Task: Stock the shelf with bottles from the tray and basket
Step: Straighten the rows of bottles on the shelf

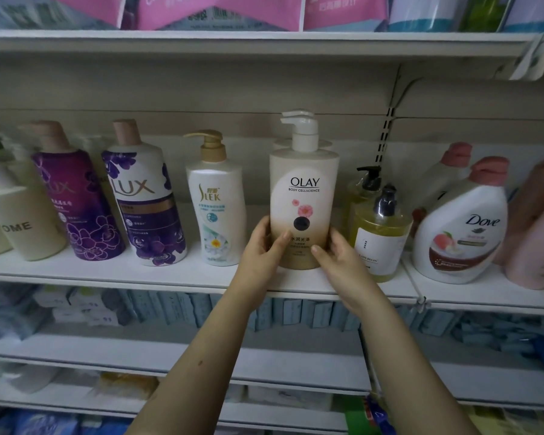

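Left hand [261, 246], right hand [338, 255] reaching over shelf [170, 274] edge. Fingers of both curling round lower Olay bottle [303, 189], gripping it. Bottle standing upright on shelf between fingers. Slek bottle [215, 208] standing left of left fingers, yellow pump bottle [380, 243] right of right fingers.

Dim, flat, cool light, no hard shadows; soft shade lies under the upper shelf [264, 42]; the cream bottle [304, 196] mid-frame is sharp, label readable; toward the left and right edges the picture smears and bows; the lower shelves [170, 359] look hazy.
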